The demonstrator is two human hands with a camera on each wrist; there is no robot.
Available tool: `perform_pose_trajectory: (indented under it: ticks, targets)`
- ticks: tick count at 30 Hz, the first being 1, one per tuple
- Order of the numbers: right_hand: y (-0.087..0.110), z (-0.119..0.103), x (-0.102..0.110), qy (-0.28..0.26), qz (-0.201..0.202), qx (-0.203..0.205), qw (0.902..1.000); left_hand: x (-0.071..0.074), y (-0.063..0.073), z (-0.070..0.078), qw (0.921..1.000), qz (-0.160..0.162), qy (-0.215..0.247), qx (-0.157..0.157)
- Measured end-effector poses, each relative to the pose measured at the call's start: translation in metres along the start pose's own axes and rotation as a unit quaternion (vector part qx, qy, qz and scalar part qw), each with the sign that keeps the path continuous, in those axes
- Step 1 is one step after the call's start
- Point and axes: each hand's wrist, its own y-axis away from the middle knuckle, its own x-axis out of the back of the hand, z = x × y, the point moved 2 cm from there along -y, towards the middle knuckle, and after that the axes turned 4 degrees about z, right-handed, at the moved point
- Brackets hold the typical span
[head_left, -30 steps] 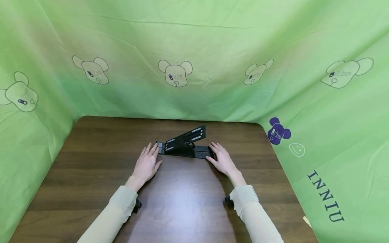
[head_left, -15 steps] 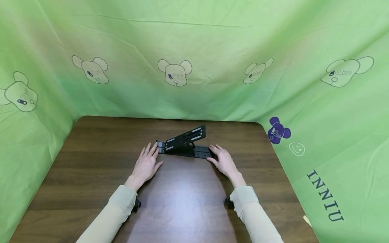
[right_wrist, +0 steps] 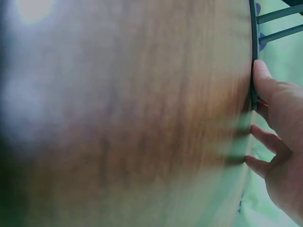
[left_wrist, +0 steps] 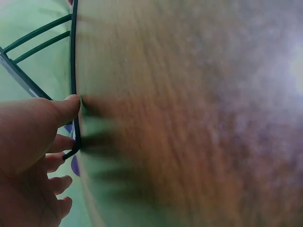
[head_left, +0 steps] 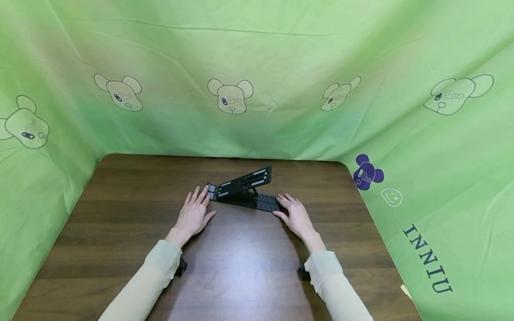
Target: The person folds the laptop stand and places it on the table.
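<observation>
A black folding laptop stand (head_left: 244, 183) sits on the wooden table, its upper plate tilted up to the right over a flat base. At the base's left end, my left hand (head_left: 192, 218) lies with fairly straight, spread fingers, and the fingertips touch that end. The left wrist view has the thumb (left_wrist: 71, 108) by the base's edge. My right hand (head_left: 296, 218) holds the base's right end between thumb and index finger. In the right wrist view the right thumb (right_wrist: 261, 71) is against the base strip (right_wrist: 254, 42), and the other fingers reach down to the table.
The brown wooden table (head_left: 241, 276) spreads all around the stand. A green cloth (head_left: 281, 53) with printed bear heads hangs behind and on both sides. A small pale piece (head_left: 406, 292) shows at the table's right edge.
The stand has turned slightly: its left end is a little farther back and its right end a little nearer. Both hands have shifted slightly with it.
</observation>
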Motion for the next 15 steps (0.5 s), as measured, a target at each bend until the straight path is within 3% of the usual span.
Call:
perform_pose_trajectory:
  ticks: [15]
  targets:
    - [0.0030,-0.0020,0.0025,-0.008,-0.020,-0.010,0.9997,0.0008,-0.0070,-0.0014,0.9998,-0.003,0.017,0.002]
